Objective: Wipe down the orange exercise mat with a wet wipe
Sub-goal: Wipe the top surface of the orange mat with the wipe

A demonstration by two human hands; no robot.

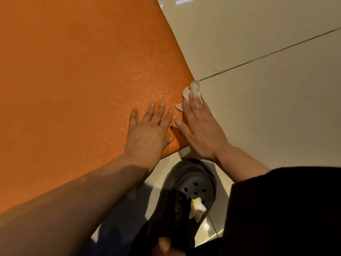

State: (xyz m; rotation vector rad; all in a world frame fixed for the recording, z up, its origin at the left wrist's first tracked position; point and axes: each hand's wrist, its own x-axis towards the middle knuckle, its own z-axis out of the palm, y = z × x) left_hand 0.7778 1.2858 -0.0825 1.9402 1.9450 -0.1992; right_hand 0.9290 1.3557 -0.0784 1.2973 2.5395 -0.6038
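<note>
Head view: orange mat (77, 74) flat on tiled floor (267, 111), near corner by black clog (186, 196).

Wipe (191, 90) bunched under right hand (200, 130) fingertips, at mat's right edge, partly over floor.

Doing it well, my judgement: spread wipe flatter, press evenly, run overlapping strokes along edge, then inward; keep wipe off floor so no dirt carried back.

Right hand: fingers straight, flat, pressing wipe down, not clutching.

Left hand (149, 132): palm down, fingers splayed, holding nothing, bracing mat beside right.
</note>
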